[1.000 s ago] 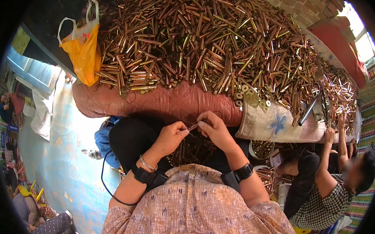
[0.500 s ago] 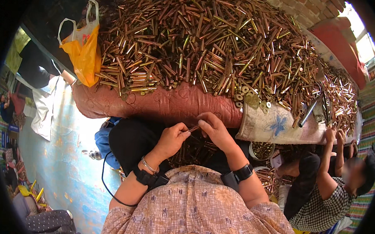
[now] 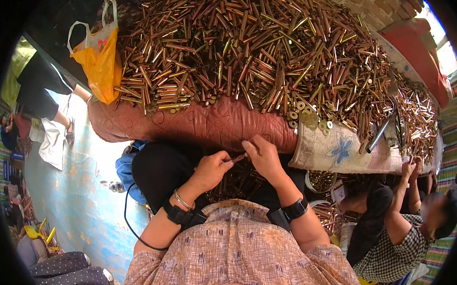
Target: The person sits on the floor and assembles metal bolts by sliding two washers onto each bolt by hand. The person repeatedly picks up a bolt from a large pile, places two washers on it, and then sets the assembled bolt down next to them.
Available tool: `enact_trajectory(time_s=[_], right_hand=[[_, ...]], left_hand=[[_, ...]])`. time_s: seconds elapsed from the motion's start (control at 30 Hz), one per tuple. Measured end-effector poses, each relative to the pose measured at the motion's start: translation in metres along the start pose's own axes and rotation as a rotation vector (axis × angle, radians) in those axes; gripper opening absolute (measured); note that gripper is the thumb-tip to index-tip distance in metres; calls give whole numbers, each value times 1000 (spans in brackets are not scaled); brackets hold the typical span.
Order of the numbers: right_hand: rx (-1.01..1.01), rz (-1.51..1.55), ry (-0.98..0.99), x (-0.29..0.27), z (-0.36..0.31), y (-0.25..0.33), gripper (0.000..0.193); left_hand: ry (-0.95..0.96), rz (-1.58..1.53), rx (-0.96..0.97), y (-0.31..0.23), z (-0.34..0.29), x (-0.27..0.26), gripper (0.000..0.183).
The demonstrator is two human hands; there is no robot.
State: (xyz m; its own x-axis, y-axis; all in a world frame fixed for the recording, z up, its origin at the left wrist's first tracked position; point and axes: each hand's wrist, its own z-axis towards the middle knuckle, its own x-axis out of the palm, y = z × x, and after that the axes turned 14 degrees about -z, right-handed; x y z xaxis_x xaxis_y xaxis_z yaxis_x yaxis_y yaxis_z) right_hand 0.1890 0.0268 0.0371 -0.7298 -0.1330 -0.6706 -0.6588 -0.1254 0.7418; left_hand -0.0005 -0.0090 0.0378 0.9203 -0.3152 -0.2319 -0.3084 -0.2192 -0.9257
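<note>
Between my two hands, above my lap, is a thin brownish metal tube [image 3: 238, 158]. My left hand [image 3: 212, 169] is closed and pinches the tube's left end between thumb and fingers. My right hand [image 3: 264, 157] has its thumb and fingertips closed at the other end; whether a smaller part sits in them is hidden. Just beyond my hands lies a rolled red quilted pad [image 3: 198, 125] along the near edge of a big heap of loose metal tubes [image 3: 242, 51]. Several flat metal washers [image 3: 307, 118] are gathered at the heap's near edge.
An orange and white plastic bag [image 3: 100, 68] hangs at the heap's left. A pale cloth with a blue flower [image 3: 315, 151] covers the edge on the right, near a bucket of small parts [image 3: 320, 181]. A co-worker [image 3: 397, 241] sits at right; another person's leg [image 3: 49, 96] stands left.
My right hand has shifted very slightly, with its fingertips still at the tube's end. On the left, a person's leg and sandalled foot have come further into view. The co-worker's hands moved slightly.
</note>
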Motion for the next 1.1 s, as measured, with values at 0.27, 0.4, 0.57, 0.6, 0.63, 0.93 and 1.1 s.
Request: enact_trajectory(time_s=[0.27, 0.4, 0.57, 0.6, 0.63, 0.93, 1.1], right_hand=[[-150, -348, -558, -38, 36, -16, 21], [-117, -454, -591, -52, 67, -16, 39], [-21, -518, -546, -50, 87, -9, 51], [-25, -538, -553, -50, 89, -10, 51], [-5, -526, -538, -50, 90, -11, 50], [-202, -466, -570, -34, 87, -32, 32], [-231, -400, -617, -32, 81, -32, 39]], left_hand=[[219, 577, 20, 18, 9, 12, 21], [145, 353, 174, -24, 37, 6, 24], [-289, 393, 735, -91, 111, -2, 31], [-315, 462, 813, -100, 128, -3, 33], [-358, 527, 919, -108, 143, -3, 35], [-421, 953, 844, -118, 197, 18, 55], [-418, 939, 849, -111, 190, 19, 52]])
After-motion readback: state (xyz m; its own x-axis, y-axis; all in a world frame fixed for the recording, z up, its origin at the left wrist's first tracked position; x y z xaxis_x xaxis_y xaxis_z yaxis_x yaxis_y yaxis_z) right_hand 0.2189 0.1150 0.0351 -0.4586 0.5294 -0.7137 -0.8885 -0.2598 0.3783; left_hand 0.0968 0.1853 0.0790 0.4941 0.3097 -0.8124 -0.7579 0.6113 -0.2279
